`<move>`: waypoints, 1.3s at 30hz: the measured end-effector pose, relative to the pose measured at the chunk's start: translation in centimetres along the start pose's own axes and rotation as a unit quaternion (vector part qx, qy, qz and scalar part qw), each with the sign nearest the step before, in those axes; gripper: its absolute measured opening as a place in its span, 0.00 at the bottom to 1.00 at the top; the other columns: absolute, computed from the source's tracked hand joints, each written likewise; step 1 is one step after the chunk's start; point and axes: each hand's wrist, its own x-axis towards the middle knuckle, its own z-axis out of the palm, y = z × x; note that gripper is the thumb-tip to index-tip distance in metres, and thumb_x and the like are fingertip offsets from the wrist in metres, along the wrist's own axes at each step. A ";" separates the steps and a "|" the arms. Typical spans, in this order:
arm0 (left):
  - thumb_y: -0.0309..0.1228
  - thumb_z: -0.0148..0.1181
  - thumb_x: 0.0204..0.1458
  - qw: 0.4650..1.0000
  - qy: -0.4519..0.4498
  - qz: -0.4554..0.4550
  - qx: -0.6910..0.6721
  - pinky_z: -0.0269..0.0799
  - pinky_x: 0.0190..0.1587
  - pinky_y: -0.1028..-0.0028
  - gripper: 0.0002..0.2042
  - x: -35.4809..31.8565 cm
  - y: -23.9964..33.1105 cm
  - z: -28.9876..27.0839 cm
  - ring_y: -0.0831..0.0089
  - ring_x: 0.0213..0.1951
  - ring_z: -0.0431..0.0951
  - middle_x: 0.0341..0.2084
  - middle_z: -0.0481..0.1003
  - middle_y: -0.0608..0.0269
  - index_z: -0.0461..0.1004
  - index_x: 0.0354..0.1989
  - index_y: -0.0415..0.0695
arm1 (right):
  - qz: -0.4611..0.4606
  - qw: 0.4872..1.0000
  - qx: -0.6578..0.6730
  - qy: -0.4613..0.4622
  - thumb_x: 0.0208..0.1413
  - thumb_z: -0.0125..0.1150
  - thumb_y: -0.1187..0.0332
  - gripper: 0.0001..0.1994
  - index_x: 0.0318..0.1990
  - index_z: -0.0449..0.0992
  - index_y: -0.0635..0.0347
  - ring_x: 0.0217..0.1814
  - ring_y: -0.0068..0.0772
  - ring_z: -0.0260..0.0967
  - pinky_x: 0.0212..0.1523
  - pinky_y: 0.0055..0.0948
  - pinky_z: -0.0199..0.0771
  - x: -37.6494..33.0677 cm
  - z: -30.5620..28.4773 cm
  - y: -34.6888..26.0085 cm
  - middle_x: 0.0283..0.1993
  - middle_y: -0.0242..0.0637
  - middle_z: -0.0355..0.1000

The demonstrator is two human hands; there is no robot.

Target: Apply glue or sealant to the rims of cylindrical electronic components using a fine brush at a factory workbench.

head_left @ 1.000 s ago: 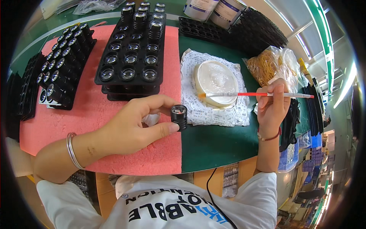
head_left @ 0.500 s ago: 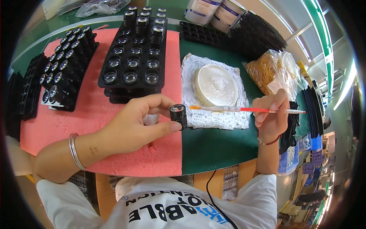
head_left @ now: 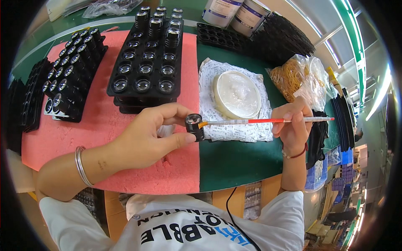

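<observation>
Between the thumb and fingers of my left hand [head_left: 153, 131], a short black cylinder with a glassy top [head_left: 195, 130] is held upright over the edge of the pink foam mat. My right hand [head_left: 294, 123] pinches a slim paintbrush [head_left: 264, 121] with a red and clear handle, held level. Its orange bristles touch the rim of the cylinder's top. Behind the brush, a round white dish [head_left: 217, 94] with shiny, clear contents rests on a printed white paper pad [head_left: 207, 75]. Part of the cylinder is hidden by my left fingers.
On the pink foam mat [head_left: 113, 167] stand a black tray [head_left: 115, 92] of lens-topped cylinders and another group of black cylinders [head_left: 75, 77]. Two tins [head_left: 251, 19], a black tray [head_left: 220, 37] and a bag of yellowish rubber bands [head_left: 293, 77] sit toward the back and right.
My right hand has moved the brush left, bringing its bristles from beside the cylinder onto its top rim. My left hand and the cylinder have barely moved.
</observation>
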 end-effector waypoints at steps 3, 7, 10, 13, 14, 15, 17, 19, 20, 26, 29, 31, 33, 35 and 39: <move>0.23 0.56 0.50 1.000 0.005 0.023 0.000 0.65 0.28 0.87 0.14 0.0 -0.7 -0.1 0.89 0.28 0.68 0.37 0.73 0.66 0.66 0.46 0.37 | -0.004 1.000 -0.014 0.005 0.60 0.48 0.60 0.14 0.27 0.65 0.61 0.16 0.24 0.67 0.15 0.17 0.65 0.1 -0.1 0.0 0.18 0.42 0.71; 0.24 0.56 0.51 1.000 0.011 0.025 0.007 0.66 0.23 0.86 0.15 0.0 -0.2 0.1 0.89 0.25 0.68 0.39 0.73 0.62 0.67 0.47 0.36 | -0.006 0.999 -0.020 0.044 0.60 0.46 0.59 0.14 0.27 0.65 0.60 0.13 0.23 0.64 0.14 0.17 0.63 0.2 -0.2 -0.1 0.18 0.41 0.71; 0.24 0.56 0.51 1.000 0.012 -0.005 0.002 0.67 0.24 0.86 0.15 -0.2 0.3 0.0 0.89 0.28 0.69 0.39 0.73 0.61 0.67 0.47 0.36 | -0.012 0.999 0.044 0.028 0.60 0.46 0.59 0.14 0.27 0.65 0.60 0.12 0.23 0.62 0.13 0.18 0.62 0.3 -0.3 0.1 0.18 0.42 0.71; 0.24 0.56 0.50 0.994 0.000 0.096 0.043 0.67 0.23 0.86 0.15 0.5 -1.1 -0.2 0.89 0.28 0.69 0.39 0.73 0.61 0.67 0.47 0.36 | -0.014 0.998 0.065 0.005 0.60 0.46 0.60 0.14 0.28 0.64 0.60 0.13 0.23 0.63 0.14 0.18 0.63 0.1 0.2 -0.2 0.18 0.42 0.71; 0.24 0.56 0.50 0.994 -0.002 0.096 0.042 0.67 0.23 0.86 0.15 0.6 -1.2 -0.2 0.89 0.28 0.69 0.39 0.73 0.61 0.67 0.47 0.36 | -0.013 0.998 0.064 0.006 0.60 0.46 0.60 0.14 0.28 0.64 0.60 0.13 0.23 0.63 0.14 0.18 0.63 0.0 0.3 -0.2 0.18 0.42 0.71; 0.24 0.56 0.50 0.995 0.001 0.085 0.043 0.67 0.24 0.86 0.15 0.4 -1.0 -0.2 0.89 0.28 0.69 0.39 0.73 0.61 0.67 0.47 0.36 | -0.004 0.999 0.043 0.010 0.60 0.46 0.60 0.14 0.27 0.64 0.60 0.13 0.24 0.63 0.14 0.18 0.63 0.0 0.5 -0.1 0.18 0.43 0.71; 0.24 0.56 0.50 0.996 0.006 0.073 0.045 0.67 0.25 0.86 0.15 0.0 -0.4 -0.1 0.89 0.28 0.69 0.39 0.73 0.61 0.67 0.46 0.36 | 0.003 1.000 0.026 0.013 0.60 0.47 0.60 0.14 0.27 0.65 0.60 0.13 0.24 0.64 0.14 0.18 0.63 0.1 0.4 0.1 0.18 0.43 0.71; 0.23 0.56 0.50 1.000 0.005 0.001 0.027 0.67 0.26 0.87 0.15 -0.1 0.3 -0.1 0.89 0.29 0.69 0.39 0.73 0.62 0.67 0.47 0.36 | -0.009 1.000 -0.001 0.009 0.60 0.47 0.61 0.14 0.27 0.65 0.61 0.14 0.24 0.65 0.14 0.18 0.64 0.3 -0.1 0.3 0.18 0.42 0.70; 0.23 0.56 0.50 1.000 0.002 0.001 0.026 0.67 0.26 0.87 0.15 -0.1 0.2 -0.1 0.89 0.29 0.69 0.39 0.73 0.62 0.67 0.47 0.36 | -0.008 1.000 -0.003 0.011 0.60 0.47 0.61 0.14 0.27 0.65 0.61 0.14 0.24 0.65 0.14 0.18 0.64 0.3 -0.2 0.3 0.18 0.42 0.70; 0.23 0.56 0.51 0.998 -0.001 0.064 -0.006 0.66 0.24 0.87 0.15 0.0 -0.5 0.1 0.90 0.27 0.68 0.38 0.73 0.65 0.66 0.47 0.36 | -0.007 0.998 0.033 0.057 0.61 0.44 0.61 0.13 0.27 0.65 0.59 0.12 0.22 0.61 0.15 0.17 0.61 0.3 -0.6 0.2 0.17 0.40 0.69; 0.23 0.56 0.50 0.999 0.008 0.035 -0.004 0.66 0.26 0.87 0.14 0.0 -0.3 0.1 0.90 0.27 0.67 0.38 0.73 0.65 0.66 0.46 0.36 | -0.028 0.997 0.060 0.043 0.60 0.44 0.61 0.13 0.28 0.64 0.59 0.12 0.23 0.60 0.15 0.18 0.61 0.3 -0.6 0.2 0.16 0.40 0.69; 0.23 0.58 0.50 0.999 0.004 0.042 0.001 0.66 0.25 0.88 0.14 0.0 -0.4 -0.1 0.91 0.26 0.66 0.38 0.72 0.65 0.67 0.45 0.36 | -0.025 0.997 0.057 0.037 0.60 0.45 0.61 0.12 0.29 0.64 0.59 0.12 0.23 0.60 0.15 0.18 0.61 0.3 -0.5 0.1 0.16 0.40 0.69; 0.24 0.59 0.49 0.999 0.008 0.045 -0.009 0.65 0.24 0.88 0.14 0.0 -0.5 0.1 0.91 0.26 0.65 0.37 0.72 0.66 0.67 0.44 0.37 | -0.022 0.998 0.055 0.031 0.59 0.46 0.61 0.12 0.30 0.64 0.60 0.12 0.23 0.60 0.15 0.18 0.60 0.4 -0.4 0.0 0.17 0.40 0.69; 0.25 0.61 0.48 0.999 0.011 0.047 -0.020 0.64 0.23 0.88 0.14 -0.2 -0.4 0.0 0.92 0.25 0.65 0.37 0.72 0.66 0.68 0.42 0.37 | -0.011 0.998 0.053 0.031 0.58 0.47 0.61 0.12 0.31 0.63 0.60 0.12 0.23 0.60 0.15 0.18 0.60 0.5 -0.3 0.0 0.17 0.40 0.69; 0.28 0.65 0.45 1.000 0.004 0.024 0.003 0.61 0.23 0.88 0.15 0.1 -0.3 -0.1 0.92 0.23 0.62 0.35 0.71 0.68 0.68 0.38 0.38 | -0.013 0.998 0.061 0.033 0.58 0.48 0.61 0.11 0.32 0.63 0.60 0.13 0.23 0.61 0.15 0.17 0.60 0.4 -0.5 0.2 0.17 0.39 0.68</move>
